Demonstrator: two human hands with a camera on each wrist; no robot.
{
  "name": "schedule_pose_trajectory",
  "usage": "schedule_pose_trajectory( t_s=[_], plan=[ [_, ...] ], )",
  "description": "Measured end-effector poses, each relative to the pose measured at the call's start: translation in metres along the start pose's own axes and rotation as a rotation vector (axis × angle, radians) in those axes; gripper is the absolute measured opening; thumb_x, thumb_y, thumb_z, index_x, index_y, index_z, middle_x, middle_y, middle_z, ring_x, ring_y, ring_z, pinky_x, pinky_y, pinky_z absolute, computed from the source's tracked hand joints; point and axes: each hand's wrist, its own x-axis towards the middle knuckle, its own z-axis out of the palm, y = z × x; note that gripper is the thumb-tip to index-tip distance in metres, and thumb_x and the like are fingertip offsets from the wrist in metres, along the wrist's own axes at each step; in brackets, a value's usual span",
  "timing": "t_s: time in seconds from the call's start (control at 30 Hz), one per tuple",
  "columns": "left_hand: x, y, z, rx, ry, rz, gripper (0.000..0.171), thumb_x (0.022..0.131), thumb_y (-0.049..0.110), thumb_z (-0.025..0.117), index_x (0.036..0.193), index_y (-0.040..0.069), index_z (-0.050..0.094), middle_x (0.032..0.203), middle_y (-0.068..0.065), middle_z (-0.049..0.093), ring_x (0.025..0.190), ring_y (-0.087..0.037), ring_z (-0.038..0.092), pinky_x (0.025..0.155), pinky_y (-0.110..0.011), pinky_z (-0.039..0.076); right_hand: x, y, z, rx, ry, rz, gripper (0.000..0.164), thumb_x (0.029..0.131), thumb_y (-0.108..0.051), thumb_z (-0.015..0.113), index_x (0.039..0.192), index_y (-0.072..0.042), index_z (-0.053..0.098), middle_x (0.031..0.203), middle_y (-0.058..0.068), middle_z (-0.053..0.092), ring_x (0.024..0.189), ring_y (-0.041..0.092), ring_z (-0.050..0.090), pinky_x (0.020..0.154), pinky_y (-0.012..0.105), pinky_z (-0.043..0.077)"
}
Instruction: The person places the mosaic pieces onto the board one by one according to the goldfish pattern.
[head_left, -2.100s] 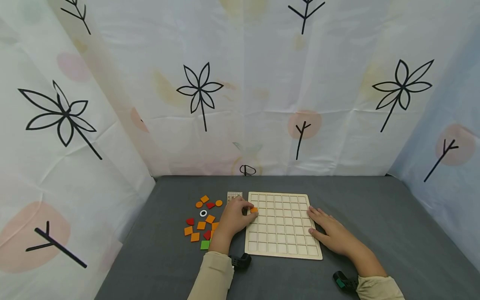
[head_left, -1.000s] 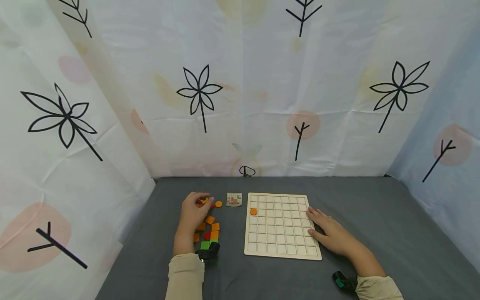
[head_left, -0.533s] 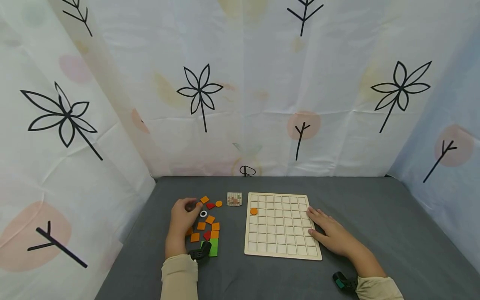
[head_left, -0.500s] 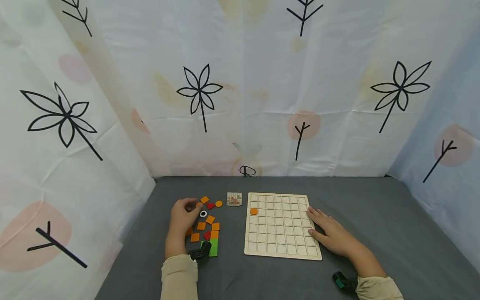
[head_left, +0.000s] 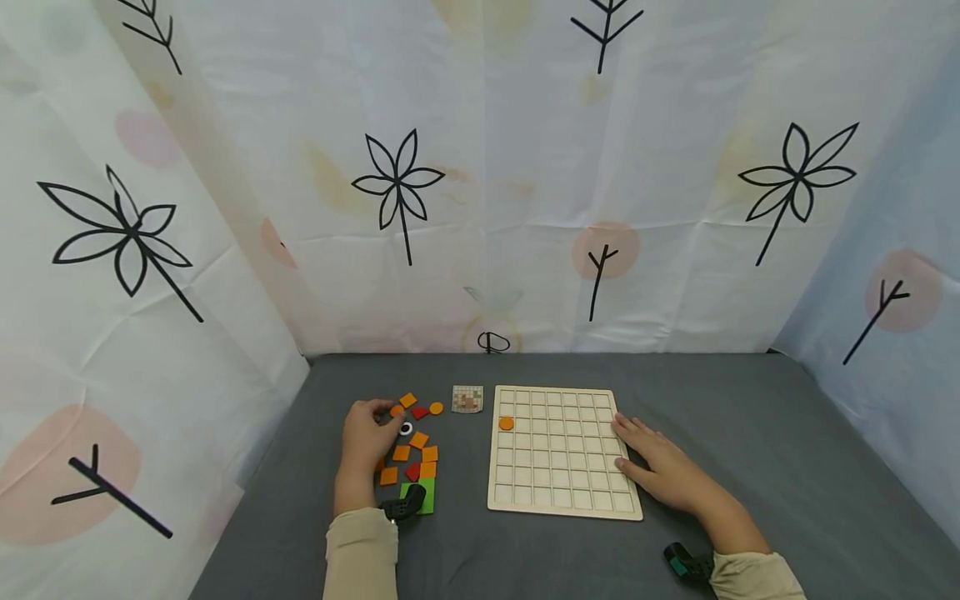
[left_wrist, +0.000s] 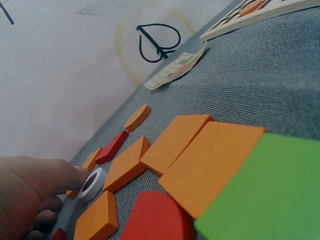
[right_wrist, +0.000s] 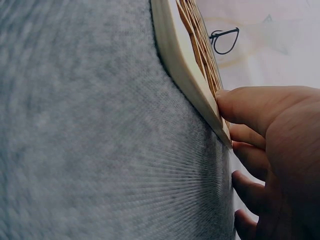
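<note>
My left hand (head_left: 367, 435) is at the loose pieces left of the board, thumb and index finger curled around an orange disc (head_left: 397, 411). In the left wrist view the thumb hides most of that disc. Beside the thumb lies a white ring (left_wrist: 92, 185) with a dark centre. The wooden grid board (head_left: 562, 487) lies flat, with another orange disc (head_left: 507, 423) in a cell of its left column. My right hand (head_left: 663, 468) rests on the board's right edge, fingers extended; in the right wrist view its thumb (right_wrist: 245, 106) touches the rim.
Several orange squares (head_left: 401, 453), red pieces (head_left: 413, 472) and green squares (head_left: 427, 496) lie below and beside the left hand. Another orange disc (head_left: 437, 408) lies right of it. A small printed grid card (head_left: 467, 399) is left of the board. Patterned cloth (head_left: 540, 275) stands behind the grey table.
My left hand has let go of an orange disc on the board and moved left to the loose pieces, then slightly further left. My right hand has stayed at the board's edge.
</note>
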Motion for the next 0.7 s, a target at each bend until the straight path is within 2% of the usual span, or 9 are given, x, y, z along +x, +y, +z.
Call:
schedule_pose_trajectory(
  t_s=[0.2,0.47,0.7],
  plan=[
    [0.0006,-0.0005,0.0013,0.004,0.003,-0.019,0.039,0.097,0.025,0.078,0.127,0.001,0.075,0.124,-0.021,0.061,0.108,-0.036,0.059,0.094,-0.053,0.052,0.0002,-0.0001,0.0005,0.0,0.004,-0.002,0.067,0.108,-0.035,0.062,0.162,-0.001,0.041,0.171,0.022,0.033,0.156,0.053,0.028,0.121,0.075,0.022],
    [-0.0017,0.0032,0.0006,-0.004,0.027,-0.014,0.033,0.096,0.022,0.079,0.122,0.001,0.077,0.12,-0.02,0.062,0.103,-0.034,0.058,0.091,-0.051,0.051,-0.0001,-0.0002,0.0006,0.0,0.006,-0.002,0.068,0.108,-0.036,0.062,0.162,-0.002,0.041,0.171,0.022,0.033,0.157,0.053,0.028,0.121,0.075,0.022],
    [-0.0018,0.0024,0.0008,-0.007,0.022,-0.007,0.034,0.096,0.02,0.079,0.124,0.0,0.076,0.121,-0.023,0.062,0.104,-0.036,0.058,0.093,-0.053,0.051,-0.0004,-0.0006,0.0003,0.002,0.005,0.0,0.067,0.108,-0.036,0.061,0.162,-0.001,0.041,0.171,0.021,0.033,0.157,0.052,0.028,0.121,0.075,0.022]
  ],
)
